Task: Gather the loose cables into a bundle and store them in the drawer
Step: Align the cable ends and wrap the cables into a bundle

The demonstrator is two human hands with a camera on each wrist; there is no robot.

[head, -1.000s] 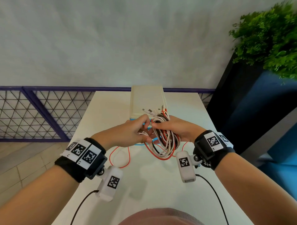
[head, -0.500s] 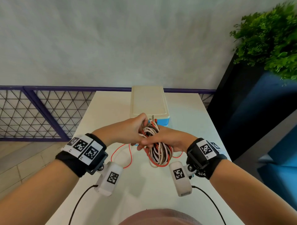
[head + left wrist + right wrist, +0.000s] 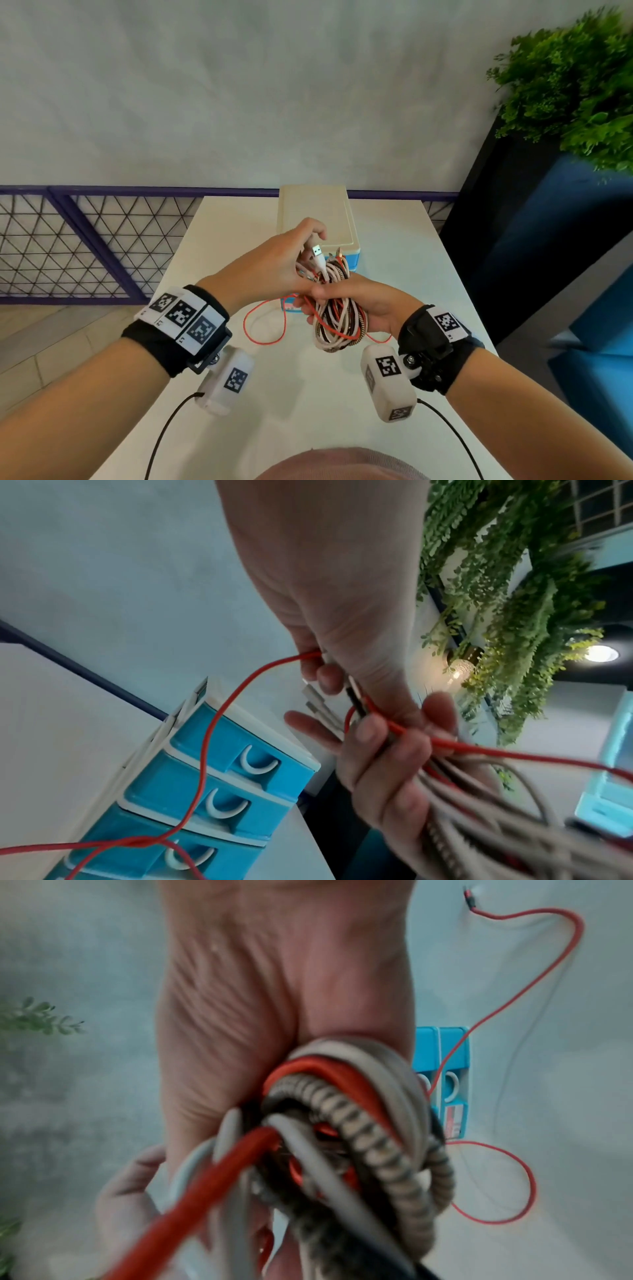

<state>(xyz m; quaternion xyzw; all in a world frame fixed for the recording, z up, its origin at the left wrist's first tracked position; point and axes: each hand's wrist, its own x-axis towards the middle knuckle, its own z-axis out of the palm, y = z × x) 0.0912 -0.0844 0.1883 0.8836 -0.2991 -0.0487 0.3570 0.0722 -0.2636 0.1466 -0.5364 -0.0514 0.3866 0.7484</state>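
A bundle of white, red and braided cables [image 3: 337, 317] hangs in loops above the white table [image 3: 394, 240]. My right hand [image 3: 346, 301] grips the bundle round its middle; the coils fill the right wrist view [image 3: 359, 1123]. My left hand [image 3: 291, 260] pinches the plug ends and a red cable [image 3: 219, 723] at the bundle's top. A white USB plug [image 3: 318, 253] sticks up between the hands. The red cable's tail [image 3: 265, 322] loops down onto the table. Behind the hands stands a small drawer unit [image 3: 317, 219] with blue drawers [image 3: 219, 761], all shut.
A purple mesh railing [image 3: 85, 246] runs past the table's far and left edges. A dark planter with green foliage [image 3: 575, 89] stands at the right. The wrist cameras' black leads [image 3: 164, 435] trail over the near table.
Both hands have lifted the bundle and drawn it nearer to me. The left hand has shifted up to the plug ends, and the USB plug now stands upright.
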